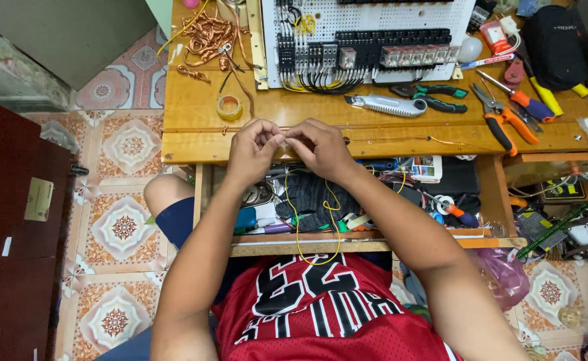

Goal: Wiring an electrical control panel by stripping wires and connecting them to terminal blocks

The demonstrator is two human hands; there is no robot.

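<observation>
In the head view, the left hand point(252, 148) and the right hand point(321, 148) meet just above the front edge of the wooden workbench point(193, 107), fingertips pinched together on the end of a thin yellow wire point(299, 230). Both hands are closed in a fine pinch around that end; the exact contact is too small to make out. From the fingers the wire drops in a long slack loop over the open drawer point(374, 242) and reaches the red jersey point(321, 314) before curving back up. Judging by how freely it hangs, it is very light and limp, stiffer than thread but easily bent, and its smooth insulation probably slips between bare fingers, so a firm hold close to the end looks best, with the loop left free so it does not kink or snag on the drawer clutter. Farther back on the bench lie a white perforated panel point(374, 13) carrying black terminal blocks, a heap of bare copper wire point(207, 37), a roll of tape point(229, 107), a grey utility knife point(387, 105), green-handled pliers point(434, 97) and orange-handled pliers point(505, 120).
</observation>
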